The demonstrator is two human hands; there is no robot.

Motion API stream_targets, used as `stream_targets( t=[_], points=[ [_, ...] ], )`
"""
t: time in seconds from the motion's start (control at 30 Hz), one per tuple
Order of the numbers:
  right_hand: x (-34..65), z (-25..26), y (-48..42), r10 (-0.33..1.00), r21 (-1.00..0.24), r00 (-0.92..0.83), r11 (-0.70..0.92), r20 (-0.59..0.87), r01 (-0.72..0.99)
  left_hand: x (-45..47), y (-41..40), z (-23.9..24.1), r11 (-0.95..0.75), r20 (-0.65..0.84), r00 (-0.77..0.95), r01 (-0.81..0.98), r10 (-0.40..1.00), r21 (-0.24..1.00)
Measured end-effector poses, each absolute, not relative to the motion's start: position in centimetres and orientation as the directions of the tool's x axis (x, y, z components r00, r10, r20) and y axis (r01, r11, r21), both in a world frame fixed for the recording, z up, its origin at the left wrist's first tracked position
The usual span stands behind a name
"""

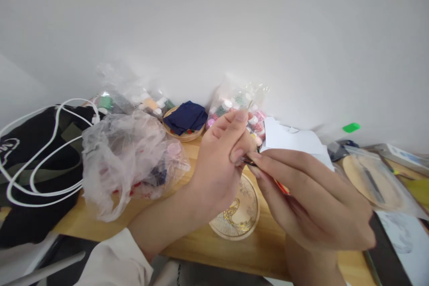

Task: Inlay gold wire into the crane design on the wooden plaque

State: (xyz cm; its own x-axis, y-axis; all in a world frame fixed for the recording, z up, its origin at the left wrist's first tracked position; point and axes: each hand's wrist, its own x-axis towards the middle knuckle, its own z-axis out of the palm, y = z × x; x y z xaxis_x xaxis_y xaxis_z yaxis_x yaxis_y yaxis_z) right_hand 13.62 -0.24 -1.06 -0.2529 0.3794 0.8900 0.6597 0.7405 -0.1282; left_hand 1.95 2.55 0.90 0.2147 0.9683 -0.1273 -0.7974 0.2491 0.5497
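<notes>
My left hand (219, 163) is closed in a pinch, thumb against fingers, with a thin golden-brown strand (250, 105) sticking up from the fingertips. Close against it, my right hand (311, 196) grips a small dark metal tool (247, 161) whose tip lies at the left thumb. An orange-red part (281, 187) shows among the right fingers; most of the tool is hidden, so its kind is unclear. Below both hands, a round pale disc (217, 231) with a gold design lies flat on the wooden table (187, 241), partly covered by the left hand.
Left are a crumpled plastic bag (117, 152), a white cable (55, 143) and black cloth (33, 165). Behind lie navy fabric (186, 117) on a round hoop and a bag of coloured pieces (228, 103). White paper (291, 138) and a clear pouch (378, 178) lie right.
</notes>
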Motion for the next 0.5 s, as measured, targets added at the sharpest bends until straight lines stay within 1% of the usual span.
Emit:
stream_targets(
  t=[0.2, 0.4, 0.5],
  points=[
    [13.68, -1.01, -0.29, 0.38, -0.119, -0.263, 0.738, 0.887, 0.664, 2.03, 2.64, 0.85, 0.222, -0.113, 0.192, -0.796, 0.975, 0.564],
    [13.85, -0.71, -0.28, 0.396, -0.144, -0.309, 0.784, 0.865, 0.604, 2.02, 2.69, 0.92, 0.215, -0.115, 0.182, -0.795, 0.977, 0.568],
    [13.83, -0.5, -0.45, 0.399, -0.142, -0.317, 0.785, 0.86, 0.603, 2.03, 2.7, 0.88, 0.208, -0.115, 0.173, -0.791, 0.978, 0.576]
  ],
)
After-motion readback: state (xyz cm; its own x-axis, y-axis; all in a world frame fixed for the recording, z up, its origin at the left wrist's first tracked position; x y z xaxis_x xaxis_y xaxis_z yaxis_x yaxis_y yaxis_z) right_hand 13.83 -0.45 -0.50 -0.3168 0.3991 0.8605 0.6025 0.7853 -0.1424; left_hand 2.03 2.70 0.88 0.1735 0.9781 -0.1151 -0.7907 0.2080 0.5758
